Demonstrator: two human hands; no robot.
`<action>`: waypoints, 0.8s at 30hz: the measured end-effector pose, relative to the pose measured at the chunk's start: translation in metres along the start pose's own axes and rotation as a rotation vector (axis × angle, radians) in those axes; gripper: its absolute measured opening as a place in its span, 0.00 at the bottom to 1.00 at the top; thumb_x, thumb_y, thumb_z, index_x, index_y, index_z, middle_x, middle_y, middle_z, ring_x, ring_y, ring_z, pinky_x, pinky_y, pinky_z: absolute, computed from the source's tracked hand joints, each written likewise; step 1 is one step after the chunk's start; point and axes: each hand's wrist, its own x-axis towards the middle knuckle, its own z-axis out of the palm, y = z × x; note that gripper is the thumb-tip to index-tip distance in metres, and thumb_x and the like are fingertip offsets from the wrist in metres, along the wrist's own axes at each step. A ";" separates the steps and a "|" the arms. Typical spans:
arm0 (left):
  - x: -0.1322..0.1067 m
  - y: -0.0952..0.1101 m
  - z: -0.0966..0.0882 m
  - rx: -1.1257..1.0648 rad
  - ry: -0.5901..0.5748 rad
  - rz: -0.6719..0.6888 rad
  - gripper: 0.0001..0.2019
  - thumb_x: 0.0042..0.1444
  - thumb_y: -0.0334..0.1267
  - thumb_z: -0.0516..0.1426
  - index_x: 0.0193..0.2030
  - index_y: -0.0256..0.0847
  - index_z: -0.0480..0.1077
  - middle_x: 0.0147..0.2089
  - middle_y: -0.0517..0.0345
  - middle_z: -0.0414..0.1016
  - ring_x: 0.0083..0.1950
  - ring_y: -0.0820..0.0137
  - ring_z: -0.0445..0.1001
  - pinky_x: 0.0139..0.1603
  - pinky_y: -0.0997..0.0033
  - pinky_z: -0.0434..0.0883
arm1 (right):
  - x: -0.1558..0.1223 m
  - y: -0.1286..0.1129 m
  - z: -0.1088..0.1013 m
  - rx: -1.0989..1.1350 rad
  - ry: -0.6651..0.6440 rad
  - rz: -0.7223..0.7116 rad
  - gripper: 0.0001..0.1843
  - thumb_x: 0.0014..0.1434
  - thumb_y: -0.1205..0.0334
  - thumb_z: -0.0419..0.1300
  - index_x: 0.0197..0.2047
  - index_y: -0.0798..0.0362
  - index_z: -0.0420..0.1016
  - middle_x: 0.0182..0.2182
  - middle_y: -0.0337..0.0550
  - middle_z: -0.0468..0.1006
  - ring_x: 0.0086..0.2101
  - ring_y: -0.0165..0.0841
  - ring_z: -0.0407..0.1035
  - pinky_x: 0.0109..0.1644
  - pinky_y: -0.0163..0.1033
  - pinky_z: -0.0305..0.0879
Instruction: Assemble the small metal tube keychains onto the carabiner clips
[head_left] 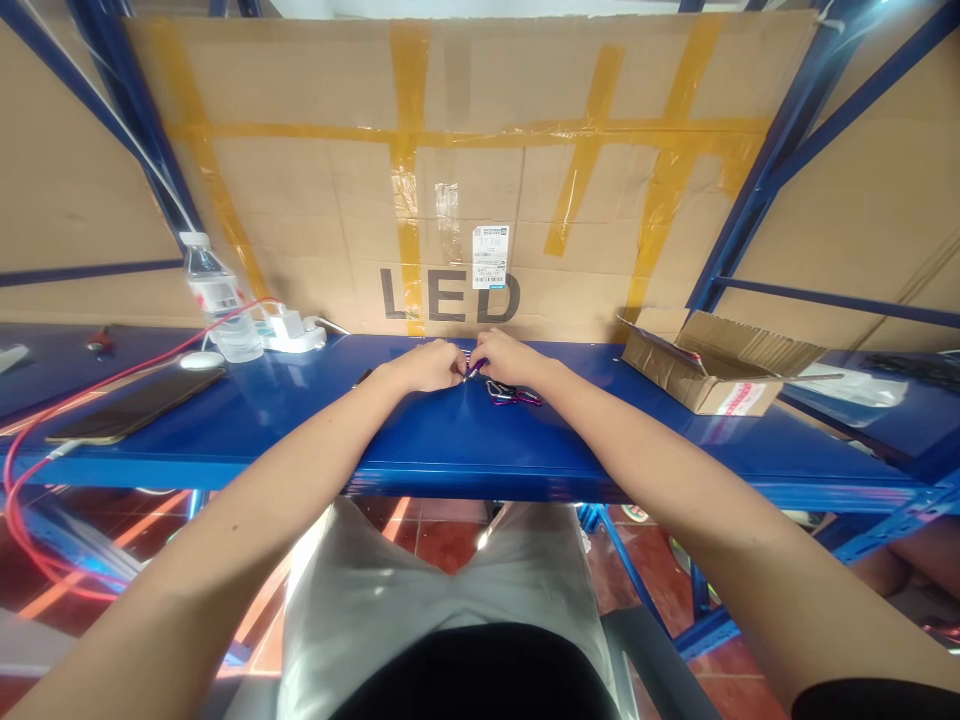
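Observation:
Both hands meet over the blue shelf top, close to the cardboard behind it. My left hand (436, 366) is closed in a pinch at the left end of a small shiny purple carabiner (475, 370). From the other side, my right hand (511, 358) grips the same piece between thumb and fingers. My fingers cover much of it, so its gate cannot be made out. Just below my right hand lie several more carabiners (513, 394), purple and dark or silvery, in a small heap. A small dark object (363, 378) shows partly behind my left wrist.
An open cardboard box (705, 370) stands at the right. To the left are a water bottle (225, 305), a white power strip (294, 332) with a plugged-in charger, and a phone (135, 405) on a red cable (135, 367). Taped cardboard (315, 220) walls off the back.

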 end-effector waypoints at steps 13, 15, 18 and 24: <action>0.005 -0.007 0.005 -0.177 -0.029 0.018 0.08 0.56 0.35 0.59 0.39 0.41 0.81 0.44 0.53 0.85 0.45 0.64 0.80 0.48 0.68 0.73 | -0.005 0.001 -0.017 0.089 -0.026 0.147 0.15 0.59 0.74 0.64 0.45 0.53 0.88 0.42 0.51 0.82 0.43 0.42 0.73 0.50 0.43 0.66; 0.004 -0.006 0.004 -0.177 -0.037 -0.013 0.08 0.55 0.35 0.60 0.40 0.40 0.80 0.44 0.53 0.84 0.44 0.64 0.80 0.45 0.69 0.73 | -0.005 0.000 -0.018 0.113 -0.027 0.163 0.15 0.58 0.74 0.64 0.45 0.53 0.88 0.42 0.50 0.83 0.43 0.41 0.74 0.50 0.42 0.66; 0.002 -0.003 0.002 -0.142 -0.017 -0.027 0.08 0.52 0.35 0.61 0.40 0.40 0.79 0.41 0.53 0.83 0.40 0.64 0.79 0.40 0.69 0.72 | -0.005 0.000 -0.017 0.174 -0.022 0.181 0.14 0.57 0.74 0.65 0.43 0.53 0.88 0.42 0.48 0.84 0.43 0.40 0.74 0.49 0.42 0.66; 0.002 0.003 -0.001 -0.004 0.252 0.105 0.05 0.56 0.34 0.58 0.37 0.39 0.76 0.35 0.54 0.80 0.35 0.66 0.75 0.35 0.68 0.68 | -0.003 0.007 -0.010 0.451 0.006 0.201 0.09 0.56 0.68 0.65 0.40 0.54 0.85 0.34 0.41 0.83 0.36 0.36 0.73 0.42 0.40 0.65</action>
